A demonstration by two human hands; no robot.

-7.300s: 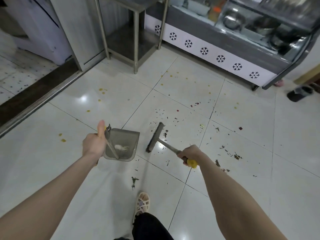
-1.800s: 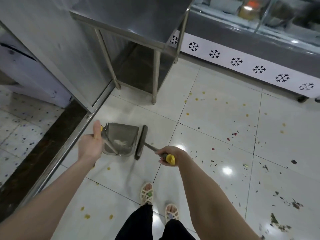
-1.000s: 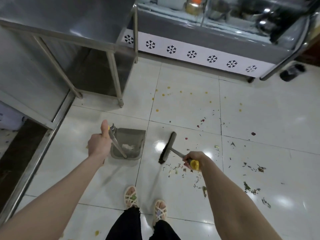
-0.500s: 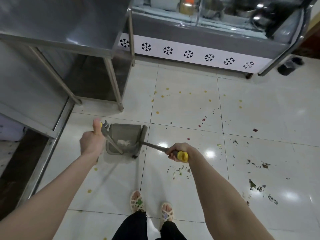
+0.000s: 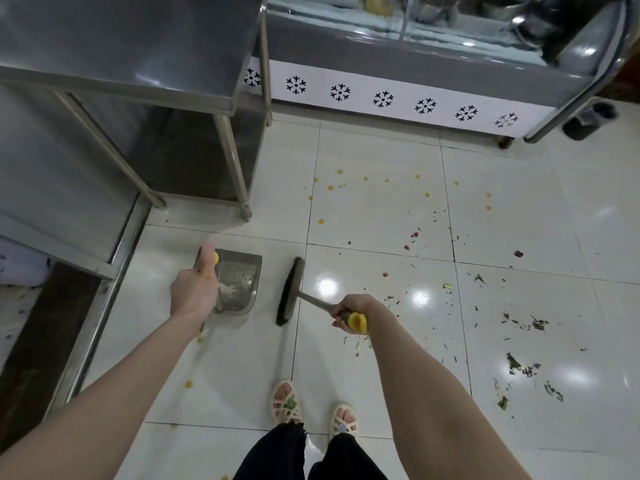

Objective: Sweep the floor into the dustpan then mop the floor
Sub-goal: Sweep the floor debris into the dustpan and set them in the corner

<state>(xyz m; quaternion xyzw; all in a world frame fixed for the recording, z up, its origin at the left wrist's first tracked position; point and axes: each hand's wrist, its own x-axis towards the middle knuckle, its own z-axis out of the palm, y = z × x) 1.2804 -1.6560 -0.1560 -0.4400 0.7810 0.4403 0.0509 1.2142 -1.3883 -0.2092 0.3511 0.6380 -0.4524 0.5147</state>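
My left hand [image 5: 194, 292] grips the upright handle of a grey metal dustpan [image 5: 242, 282] resting on the white tiled floor [image 5: 377, 209]; pale scraps lie inside the pan. My right hand [image 5: 349, 311] holds the yellow-capped handle of a broom [image 5: 290, 292], whose dark bristle head stands a short gap to the right of the pan's open side. Dry leaf bits [image 5: 523, 365] and yellow spots [image 5: 330, 188] are scattered over the tiles to the right and ahead.
A steel table [image 5: 228, 161] on thin legs stands close ahead on the left. A glass display counter with a snowflake-patterned base [image 5: 382, 98] runs along the back. A metal door track [image 5: 100, 306] lies at left. My sandalled feet [image 5: 311, 408] are below.
The broom head has pulled back from the dustpan's mouth to the right, leaving a gap. My left hand has turned the dustpan handle slightly; the view has shifted little.
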